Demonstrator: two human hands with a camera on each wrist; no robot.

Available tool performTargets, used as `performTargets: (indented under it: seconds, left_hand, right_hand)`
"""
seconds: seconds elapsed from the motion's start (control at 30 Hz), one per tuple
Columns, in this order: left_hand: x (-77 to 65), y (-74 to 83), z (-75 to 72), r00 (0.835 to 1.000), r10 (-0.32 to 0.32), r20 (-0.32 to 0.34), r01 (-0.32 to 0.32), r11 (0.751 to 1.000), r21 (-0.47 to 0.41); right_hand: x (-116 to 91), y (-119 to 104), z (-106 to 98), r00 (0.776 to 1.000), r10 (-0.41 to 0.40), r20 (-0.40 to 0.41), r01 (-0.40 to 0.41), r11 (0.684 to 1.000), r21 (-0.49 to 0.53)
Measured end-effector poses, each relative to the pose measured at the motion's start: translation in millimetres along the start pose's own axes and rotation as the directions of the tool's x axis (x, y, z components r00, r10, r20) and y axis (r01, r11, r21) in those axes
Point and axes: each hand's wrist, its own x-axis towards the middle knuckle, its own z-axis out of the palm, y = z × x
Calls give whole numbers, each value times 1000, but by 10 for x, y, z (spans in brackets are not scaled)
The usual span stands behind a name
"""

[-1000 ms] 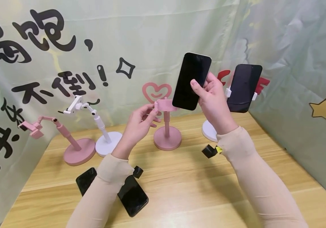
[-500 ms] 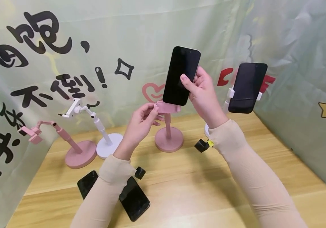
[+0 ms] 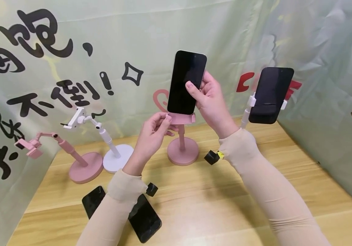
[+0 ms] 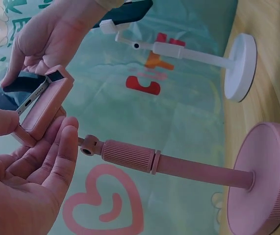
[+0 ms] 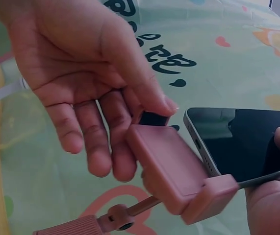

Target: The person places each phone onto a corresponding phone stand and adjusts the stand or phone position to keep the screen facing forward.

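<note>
Left hand (image 3: 150, 133) pinches pink clip (image 3: 181, 119) at its 9 o'clock | right hand (image 3: 211, 99) pinches phone (image 3: 179, 77) at clip's 12 o'clock | best: clip wide, phone straight

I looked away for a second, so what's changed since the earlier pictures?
The right hand carried its phone left and turned it more upright, over the clamp of the middle pink stand. Nothing was let go. The left hand still pinches that clamp; the other phones and stands stayed put.
</note>
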Motion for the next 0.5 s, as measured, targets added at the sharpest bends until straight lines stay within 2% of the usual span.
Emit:
performTargets:
  seconds: [0.23, 0.4, 0.5]
  left_hand:
    - [-31, -1, 26, 1000, 15, 0, -15, 1000, -12]
    - [-46, 1, 25, 1000, 15, 0, -15, 1000, -11]
    - [-52, 7, 19, 1000, 13, -7, -13, 1000, -8]
  right_hand:
    - [-35, 56, -9, 999, 6, 35, -4, 999, -43]
    - [-16, 84, -47, 998, -4, 56, 6, 999, -32]
    - [5, 85, -69, 998, -11, 69, 15, 997, -71]
